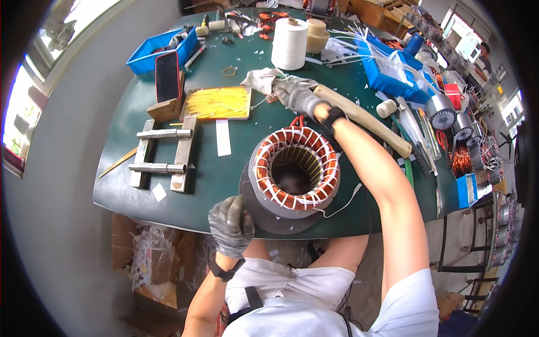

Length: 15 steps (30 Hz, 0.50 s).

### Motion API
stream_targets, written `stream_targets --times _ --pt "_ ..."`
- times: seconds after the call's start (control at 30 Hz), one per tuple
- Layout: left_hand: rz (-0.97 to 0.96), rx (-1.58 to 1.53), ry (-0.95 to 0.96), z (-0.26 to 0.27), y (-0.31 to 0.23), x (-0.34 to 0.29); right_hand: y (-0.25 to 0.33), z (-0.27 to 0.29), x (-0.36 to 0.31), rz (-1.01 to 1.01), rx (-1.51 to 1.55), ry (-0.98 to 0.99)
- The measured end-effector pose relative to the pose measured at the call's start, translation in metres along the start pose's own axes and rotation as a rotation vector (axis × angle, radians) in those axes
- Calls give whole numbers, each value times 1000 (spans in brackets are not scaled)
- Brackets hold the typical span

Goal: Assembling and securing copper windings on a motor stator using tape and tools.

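Note:
A motor stator (pixel 297 168) with copper windings laced in white cord stands upright on a dark round base (pixel 281 223) at the table's near edge. Left of it, my left hand (pixel 231 226), in a grey glove, is curled closed beside the base; whatever its fingers hold is hidden. My right hand (pixel 296 96), gloved too, reaches past the stator and grips a crumpled pale cloth (pixel 260 81). Its fingertips are partly hidden. A long beige rod (pixel 365 121) lies close to my right wrist. From the stator's near right side trails a white cord (pixel 345 206).
Left are a metal frame with two bars (pixel 163 167), a tray of yellow strips (pixel 218 103) and a propped phone (pixel 167 77). A white thread cone (pixel 289 45) stands at the back. Blue bins (pixel 387 73) and long tools (pixel 415 135) line the right. Another person (pixel 483 60) is far right.

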<state>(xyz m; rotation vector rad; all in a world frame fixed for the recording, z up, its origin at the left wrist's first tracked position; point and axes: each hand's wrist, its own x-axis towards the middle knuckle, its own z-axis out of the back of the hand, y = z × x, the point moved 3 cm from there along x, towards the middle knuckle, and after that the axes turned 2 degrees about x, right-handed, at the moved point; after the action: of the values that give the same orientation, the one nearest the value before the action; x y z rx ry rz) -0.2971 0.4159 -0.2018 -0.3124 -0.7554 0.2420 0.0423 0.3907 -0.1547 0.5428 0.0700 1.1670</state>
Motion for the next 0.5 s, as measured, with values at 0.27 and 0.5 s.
stream_targets --times 0.27,0.5 --pt "47 -37 39 -8 1 8 -46 -18 28 -109 -201 89" --pt "-212 -98 -295 15 -82 23 -2 71 -105 -329 308 -247"
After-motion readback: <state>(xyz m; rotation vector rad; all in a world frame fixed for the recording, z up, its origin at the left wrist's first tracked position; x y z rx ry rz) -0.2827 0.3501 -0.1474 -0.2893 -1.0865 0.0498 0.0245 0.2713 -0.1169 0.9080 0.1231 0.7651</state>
